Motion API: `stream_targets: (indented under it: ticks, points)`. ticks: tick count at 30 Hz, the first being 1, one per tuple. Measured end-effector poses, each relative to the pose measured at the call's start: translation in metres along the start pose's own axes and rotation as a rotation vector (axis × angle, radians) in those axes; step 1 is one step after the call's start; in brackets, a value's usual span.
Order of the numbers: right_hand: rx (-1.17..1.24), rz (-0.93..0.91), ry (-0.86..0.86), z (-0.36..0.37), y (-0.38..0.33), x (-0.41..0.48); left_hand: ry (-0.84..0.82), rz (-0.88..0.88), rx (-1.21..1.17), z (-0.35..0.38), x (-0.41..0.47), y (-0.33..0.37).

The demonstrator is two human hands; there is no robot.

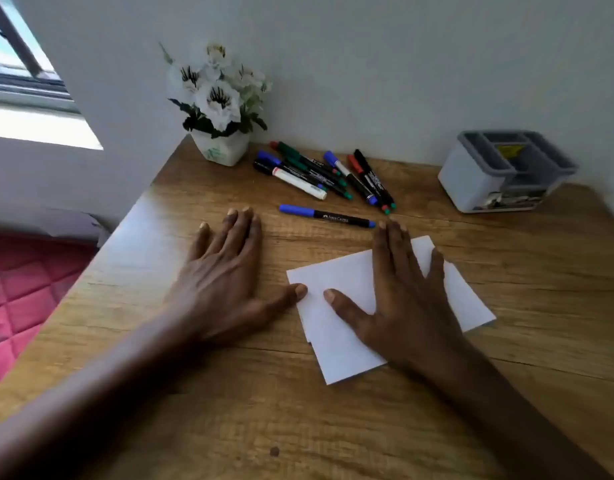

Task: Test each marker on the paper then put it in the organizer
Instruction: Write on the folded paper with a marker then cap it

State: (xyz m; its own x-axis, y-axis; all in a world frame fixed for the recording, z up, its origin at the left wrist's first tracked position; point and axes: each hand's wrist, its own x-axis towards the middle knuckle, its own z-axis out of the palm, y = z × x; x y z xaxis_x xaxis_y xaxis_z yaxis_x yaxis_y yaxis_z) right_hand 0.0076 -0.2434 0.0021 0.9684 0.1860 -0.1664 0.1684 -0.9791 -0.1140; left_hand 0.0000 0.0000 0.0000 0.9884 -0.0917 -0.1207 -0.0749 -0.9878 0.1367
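Blue marker [328, 216] just beyond right hand [400, 296] fingertips, hand spread flat on paper [340, 348] (left hand [226, 278] likewise splayed, empty). Light, stiff, probably slick; best pinched mid-barrel.

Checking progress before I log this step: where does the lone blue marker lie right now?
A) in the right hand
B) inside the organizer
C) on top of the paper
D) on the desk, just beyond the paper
D: the blue marker lies on the desk beyond the paper, held by neither flat hand.
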Motion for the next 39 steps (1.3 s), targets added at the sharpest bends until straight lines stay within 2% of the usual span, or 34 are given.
stream_targets:
  ticks: [8,13,15,18,24,29,31,34,36,39]
  points:
    - [0.090,-0.188,0.143,0.011,0.009,-0.008,0.024,0.042,0.037,0.010,-0.003,0.000]
    - [0.130,-0.308,0.469,-0.001,-0.002,0.002,0.045,0.043,0.033,0.012,-0.002,0.003]
    - [0.171,-0.354,0.548,-0.014,-0.020,0.015,0.053,0.040,0.029,0.011,-0.003,0.003]
    - [0.134,-0.361,0.546,-0.026,-0.047,0.043,0.053,0.040,0.027,0.010,-0.005,0.003]
    - [-0.134,-0.299,0.442,-0.022,-0.072,0.087,0.033,0.050,0.017,0.010,-0.005,0.000]
    - [-0.181,-0.350,0.496,-0.024,-0.070,0.092,0.013,0.058,0.004,0.007,-0.006,-0.001]
    - [-0.141,-0.395,0.567,-0.031,-0.065,0.084,0.013,0.062,-0.004,0.006,-0.007,-0.001]
    - [0.044,-0.507,0.696,-0.042,-0.056,0.056,0.010,0.058,-0.010,0.006,-0.005,-0.002]
    - [0.049,-0.547,0.757,-0.043,-0.050,0.032,0.015,0.056,-0.016,0.006,-0.004,-0.002]
    - [0.040,-0.495,0.724,-0.027,-0.042,0.004,0.042,0.060,-0.011,0.008,-0.004,-0.003]
